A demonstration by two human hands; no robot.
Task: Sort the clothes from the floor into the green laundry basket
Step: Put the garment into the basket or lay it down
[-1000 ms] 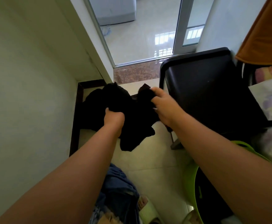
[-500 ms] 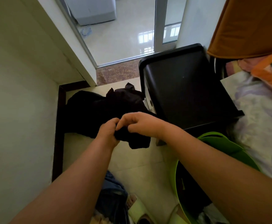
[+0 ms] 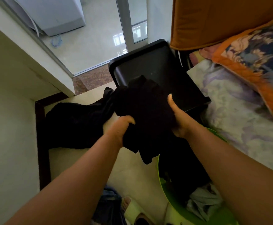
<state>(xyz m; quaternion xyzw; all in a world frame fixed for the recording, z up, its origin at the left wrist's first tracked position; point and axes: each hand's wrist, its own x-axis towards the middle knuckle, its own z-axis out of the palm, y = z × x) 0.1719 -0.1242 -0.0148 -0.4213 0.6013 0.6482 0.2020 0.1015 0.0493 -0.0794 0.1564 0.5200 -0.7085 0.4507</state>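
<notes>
A bunched black garment (image 3: 142,114) is held up between both hands, above the near floor and the far rim of the green laundry basket (image 3: 169,198). My left hand (image 3: 121,129) grips its left side with curled fingers. My right hand (image 3: 178,117) grips its right side, thumb up. Its lower end hangs over the basket's edge. The basket, at lower right, holds dark and grey clothes. Another black garment (image 3: 77,120) lies on the floor by the wall corner. Blue denim clothing (image 3: 110,202) lies on the floor at the bottom.
A black plastic stool (image 3: 157,69) stands just beyond the hands. A bed with a floral sheet (image 3: 239,114) and an orange-edged pillow (image 3: 252,59) is on the right. A cream wall (image 3: 7,127) closes the left. A sliding glass door (image 3: 100,38) is ahead. A foot in a pale slipper (image 3: 132,208) is below.
Both hands have gathered the black garment into a bundle, lifted it off the floor and carried it right, toward the green basket. The view has swung right and down.
</notes>
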